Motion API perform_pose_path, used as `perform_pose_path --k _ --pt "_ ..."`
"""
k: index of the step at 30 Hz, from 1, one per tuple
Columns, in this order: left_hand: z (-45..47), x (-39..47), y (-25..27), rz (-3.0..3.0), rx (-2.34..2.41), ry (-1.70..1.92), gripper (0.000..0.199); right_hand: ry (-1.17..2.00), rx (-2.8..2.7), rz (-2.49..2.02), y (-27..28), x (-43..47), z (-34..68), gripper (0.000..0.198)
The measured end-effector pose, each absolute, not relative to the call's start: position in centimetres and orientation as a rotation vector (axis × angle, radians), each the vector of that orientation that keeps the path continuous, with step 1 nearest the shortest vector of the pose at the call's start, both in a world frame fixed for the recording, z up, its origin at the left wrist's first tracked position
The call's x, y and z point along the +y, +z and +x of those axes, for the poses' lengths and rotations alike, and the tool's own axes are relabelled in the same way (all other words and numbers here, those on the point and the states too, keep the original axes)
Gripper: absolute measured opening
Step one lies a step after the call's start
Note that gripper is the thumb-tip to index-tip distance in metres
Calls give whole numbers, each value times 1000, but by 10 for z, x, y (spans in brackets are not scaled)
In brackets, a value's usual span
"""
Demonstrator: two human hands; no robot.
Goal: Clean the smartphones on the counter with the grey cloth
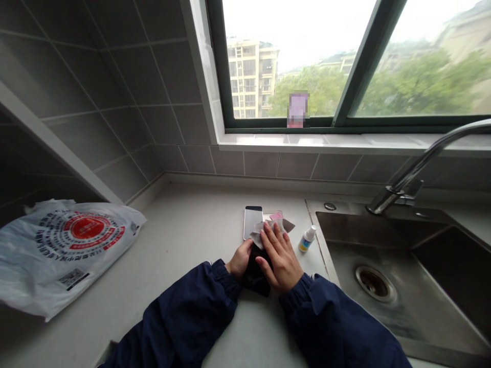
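A flat, glossy black device (253, 278), perhaps a phone or small tablet, lies tilted under my hands. My left hand (240, 259) is closed on its left edge, with the thumb on top. Over its upper end my right hand (283, 259) lies flat, fingers stretched out, on a thin grey-white cloth or tissue (288, 224) that hides part of the device. Just beyond are a phone (253, 219) with a pale, reflecting face and a clear case with a pink piece (276, 216). A small white spray bottle (307, 238) with a blue and yellow label stands right of my right hand.
On the right is a steel sink (326, 263) with a chrome faucet (414, 171). A white plastic bag (42, 276) with red print lies on the left of the white counter (184, 225). A tiled wall and window sill (261, 141) bound the back.
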State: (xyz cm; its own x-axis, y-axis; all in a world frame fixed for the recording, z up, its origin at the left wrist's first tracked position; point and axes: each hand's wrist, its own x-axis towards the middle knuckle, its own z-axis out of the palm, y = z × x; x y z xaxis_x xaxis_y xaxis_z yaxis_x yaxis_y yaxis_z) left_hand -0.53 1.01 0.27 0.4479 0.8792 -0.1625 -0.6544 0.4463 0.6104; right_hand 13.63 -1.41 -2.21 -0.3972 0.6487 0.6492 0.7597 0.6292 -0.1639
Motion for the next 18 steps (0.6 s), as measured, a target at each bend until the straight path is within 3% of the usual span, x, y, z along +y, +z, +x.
perform_pose_path --k 11,18 --pt "-7 16 -6 431 476 965 39 -155 -2076 -1166 -26 -9 141 69" --pt "-10 14 -2 295 479 920 51 -89 -2281 -925 -19 -16 136 55"
